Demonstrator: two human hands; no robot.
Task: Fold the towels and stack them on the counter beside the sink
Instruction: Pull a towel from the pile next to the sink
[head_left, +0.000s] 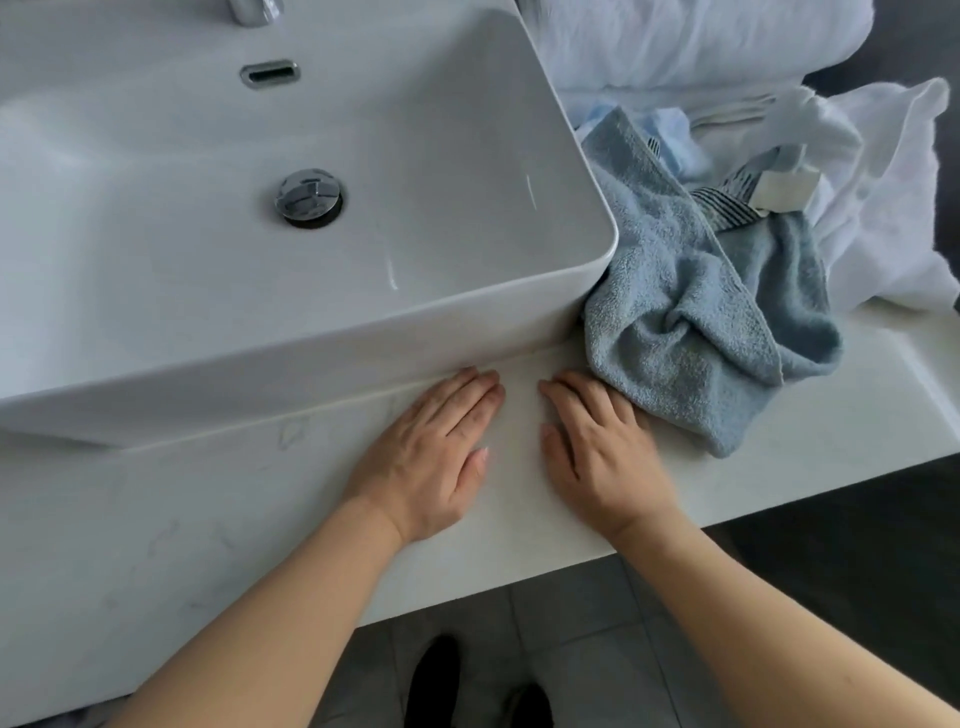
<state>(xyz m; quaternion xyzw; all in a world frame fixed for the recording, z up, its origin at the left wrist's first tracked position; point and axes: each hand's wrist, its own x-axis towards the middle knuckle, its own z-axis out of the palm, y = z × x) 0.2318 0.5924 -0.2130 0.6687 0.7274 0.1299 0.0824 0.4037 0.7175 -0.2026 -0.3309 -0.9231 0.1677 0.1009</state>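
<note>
Both hands are lying flat, palms down, on the white counter (519, 525) just in front of the sink (582, 291), with a narrow strip of bare counter showing between them. The left hand (431, 452) is resting with its fingers straight and close together, the fingertips almost reaching the foot of the sink wall; it is holding nothing. The right hand (602, 452) is lying the same way, fingers straight and gripping nothing, and its outer edge is touching the near corner of the blue towel (696, 306), though how far the fingers go under the cloth cannot be told. The blue towel is lying crumpled and unfolded on the counter right beside the sink, pressing against the sink's right wall, with a striped band and a label (784, 189) showing at its far end. Behind it and to its right, white towels (893, 208) are lying in a loose heap, and farther back a thick white roll of cloth (701, 41) is sitting against the top edge. In the basin, the metal drain plug (309, 197) and the overflow slot (270, 74) are showing. Below the counter edge, dark shoes (434, 680) are standing on a grey tiled floor (587, 649).
</note>
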